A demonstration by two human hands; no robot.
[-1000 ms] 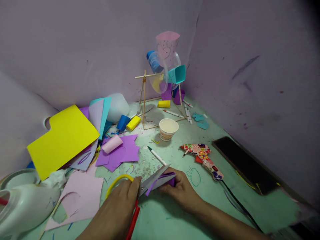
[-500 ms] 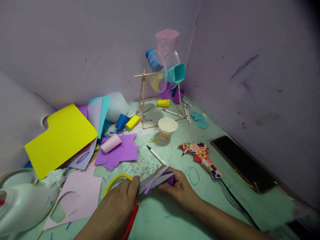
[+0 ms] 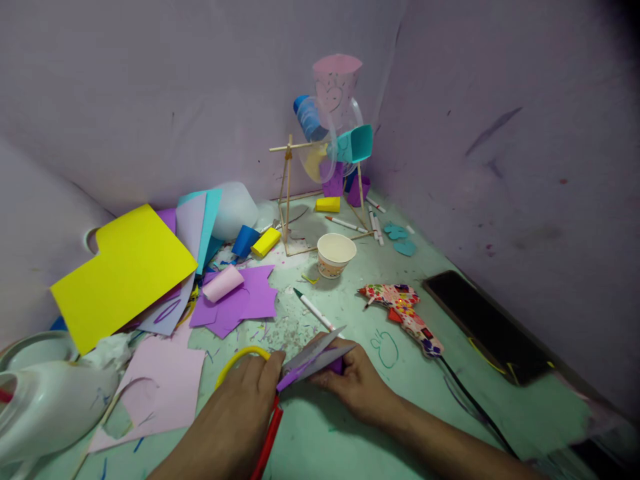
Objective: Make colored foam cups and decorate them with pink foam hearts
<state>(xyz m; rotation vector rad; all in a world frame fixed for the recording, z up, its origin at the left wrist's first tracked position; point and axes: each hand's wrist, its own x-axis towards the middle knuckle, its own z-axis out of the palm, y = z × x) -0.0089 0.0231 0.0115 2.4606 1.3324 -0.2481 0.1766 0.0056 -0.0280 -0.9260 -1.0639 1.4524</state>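
Note:
My left hand (image 3: 245, 393) is wrapped round the handles of a pair of scissors (image 3: 315, 352), one handle yellow and the other red. The blades point right, slightly parted, with a piece of purple paper (image 3: 337, 363) between them. Closed on that paper is my right hand (image 3: 357, 383), its fingers just beyond the blades. A narrow purple strip hangs across the blades near the pivot. Beyond my right hand lies a white marker (image 3: 314, 309) with a green tip. Part of the held paper is hidden behind the blades and fingers.
A paper cup (image 3: 336, 255) stands in the middle, before a stick frame (image 3: 289, 193) bearing a wheel of coloured paper cups. On the right lie a patterned glue gun (image 3: 404, 313) with a cord and a black phone (image 3: 485, 327). Coloured sheets (image 3: 125, 273) and a white bottle (image 3: 55, 413) crowd the left.
The scissor blades have shifted slightly right over the purple paper and opened a little. The purple strip at the blades sits differently. Both hands keep their holds.

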